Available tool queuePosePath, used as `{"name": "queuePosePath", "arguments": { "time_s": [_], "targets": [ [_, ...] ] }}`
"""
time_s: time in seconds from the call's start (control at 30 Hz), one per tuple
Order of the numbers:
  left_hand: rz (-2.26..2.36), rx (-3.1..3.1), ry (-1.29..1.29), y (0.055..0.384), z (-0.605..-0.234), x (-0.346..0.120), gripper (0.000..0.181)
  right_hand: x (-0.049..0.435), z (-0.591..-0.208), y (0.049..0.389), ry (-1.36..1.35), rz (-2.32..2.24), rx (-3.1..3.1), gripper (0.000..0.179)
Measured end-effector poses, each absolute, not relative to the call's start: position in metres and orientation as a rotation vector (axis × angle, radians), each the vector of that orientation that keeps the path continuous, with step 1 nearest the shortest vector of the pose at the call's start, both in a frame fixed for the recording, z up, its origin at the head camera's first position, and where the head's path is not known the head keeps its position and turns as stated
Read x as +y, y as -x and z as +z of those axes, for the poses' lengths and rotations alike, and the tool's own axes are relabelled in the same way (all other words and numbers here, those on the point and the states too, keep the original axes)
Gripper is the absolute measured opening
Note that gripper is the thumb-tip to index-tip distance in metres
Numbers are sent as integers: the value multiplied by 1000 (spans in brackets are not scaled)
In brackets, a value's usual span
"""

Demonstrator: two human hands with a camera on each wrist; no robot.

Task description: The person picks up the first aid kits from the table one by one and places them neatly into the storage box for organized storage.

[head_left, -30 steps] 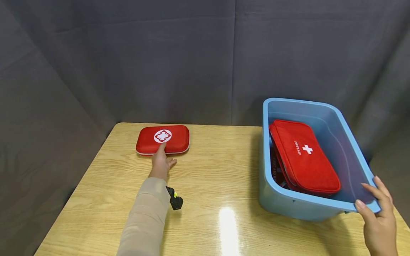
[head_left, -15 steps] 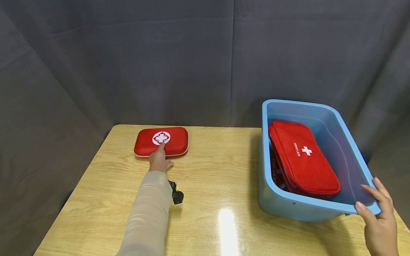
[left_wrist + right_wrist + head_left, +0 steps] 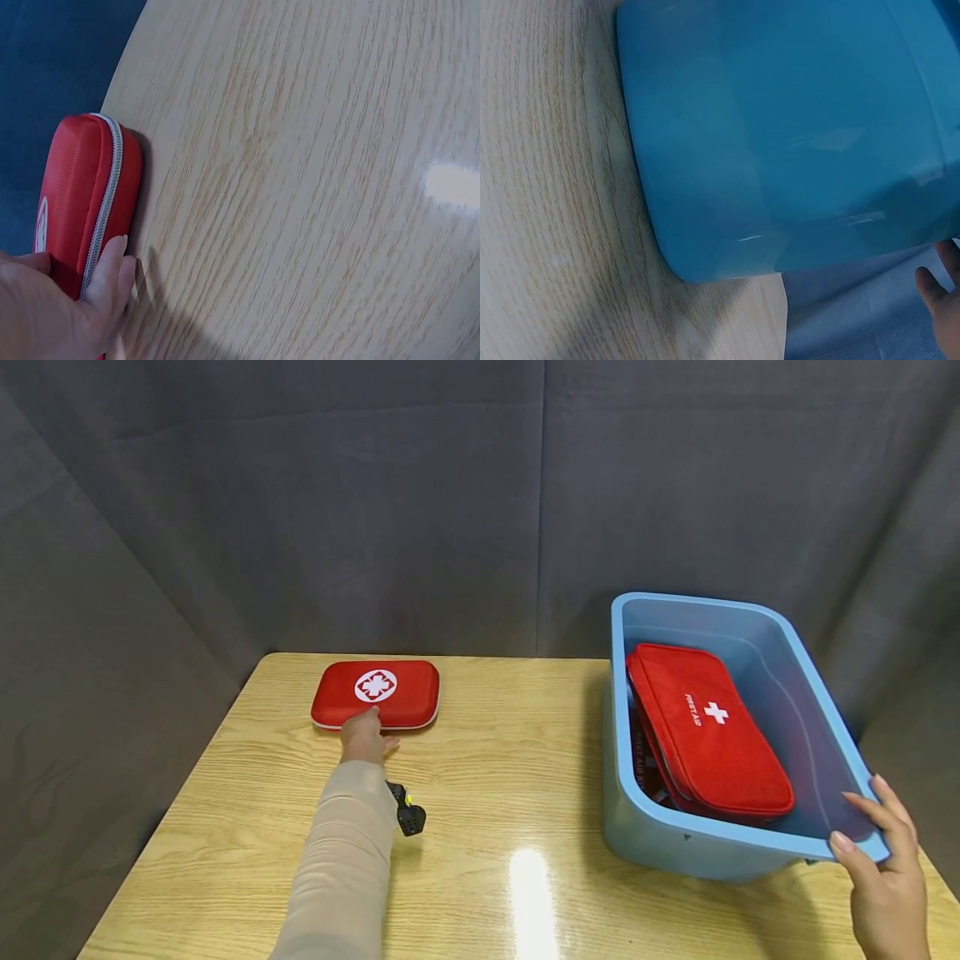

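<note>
At the far left of the table lies a red hard-shell first aid case with a white cross emblem. My left hand is at its near edge. In the left wrist view, the thumb lies over the top of the case while the fingers press its zippered side, pinching the edge. My right hand grips the near right corner of a blue plastic bin, thumb and fingers over the rim. Inside the bin, a red soft first aid pouch lies tilted on other dark-red items, mostly hidden.
The wooden table carries the case and the bin. A dark grey curtain hangs behind the table and along both sides. A small black device sits at my left wrist.
My left thumb has drawn back from the emblem to the near edge of the case, and the hand has shifted slightly left. My right hand keeps its grip on the bin.
</note>
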State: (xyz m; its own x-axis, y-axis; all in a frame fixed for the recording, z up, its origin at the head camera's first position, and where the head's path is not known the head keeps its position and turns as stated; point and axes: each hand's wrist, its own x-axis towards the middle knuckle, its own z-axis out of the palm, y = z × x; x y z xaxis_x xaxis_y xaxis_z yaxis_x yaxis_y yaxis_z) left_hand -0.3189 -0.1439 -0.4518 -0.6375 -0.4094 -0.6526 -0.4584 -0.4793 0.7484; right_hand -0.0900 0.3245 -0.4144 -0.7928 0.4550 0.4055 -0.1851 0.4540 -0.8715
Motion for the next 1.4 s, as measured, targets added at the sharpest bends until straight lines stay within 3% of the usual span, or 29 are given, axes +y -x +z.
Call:
{"name": "queuePosePath", "arguments": {
  "time_s": [0.83, 1.0, 1.13, 1.4],
  "targets": [
    [2581, 1398, 1446, 319, -460, -150, 62, 325, -415, 100, 240, 1348, -2134, 44],
    [2568, 1386, 1470, 322, -466, -151, 73, 328, -415, 100, 258, 1341, -2137, 44],
    [2558, 1398, 1393, 326, -474, -156, 78, 330, -415, 100, 255, 1338, -2131, 44],
    [2582, 1431, 1206, 315, -462, -152, 68, 329, -417, 101, 233, 1308, -2162, 42]
  ]
}}
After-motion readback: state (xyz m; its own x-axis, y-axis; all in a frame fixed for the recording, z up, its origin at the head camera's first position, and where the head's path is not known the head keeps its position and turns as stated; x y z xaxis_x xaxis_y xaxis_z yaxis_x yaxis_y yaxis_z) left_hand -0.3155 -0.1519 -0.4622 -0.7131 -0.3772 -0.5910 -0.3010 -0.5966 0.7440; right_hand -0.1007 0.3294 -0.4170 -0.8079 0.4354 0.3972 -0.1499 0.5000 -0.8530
